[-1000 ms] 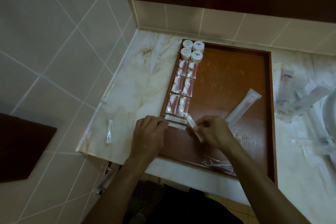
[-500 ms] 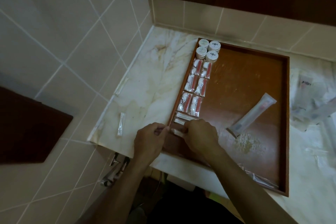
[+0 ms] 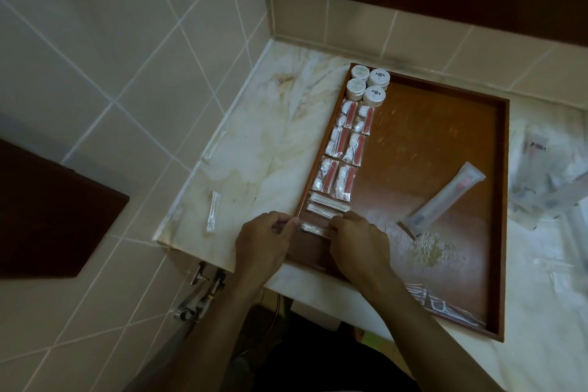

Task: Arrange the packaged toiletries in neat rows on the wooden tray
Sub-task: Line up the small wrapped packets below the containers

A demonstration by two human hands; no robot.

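The wooden tray (image 3: 445, 124) lies on the marble counter. Along its left side stand several white round jars (image 3: 369, 84), then several red-and-white packets (image 3: 342, 153) in two columns, then thin white packets (image 3: 327, 205) laid crosswise. My left hand (image 3: 264, 242) and my right hand (image 3: 359, 240) each pinch one end of a thin white packet (image 3: 313, 228) at the tray's near left, just below that stack. A long clear toothbrush pack (image 3: 445, 197) lies slanted mid-tray. A clear packet (image 3: 442, 305) lies at the tray's near edge.
Two small white packets (image 3: 213, 210) lie on the counter left of the tray, by the tiled wall. Several clear wrapped items (image 3: 550, 181) are piled on the counter right of the tray. A metal valve (image 3: 203, 293) sits below the counter edge.
The view has shifted so the tray sits further right. Both hands have moved together to the tray's near-left, lowering the thin packet into line below the stack.
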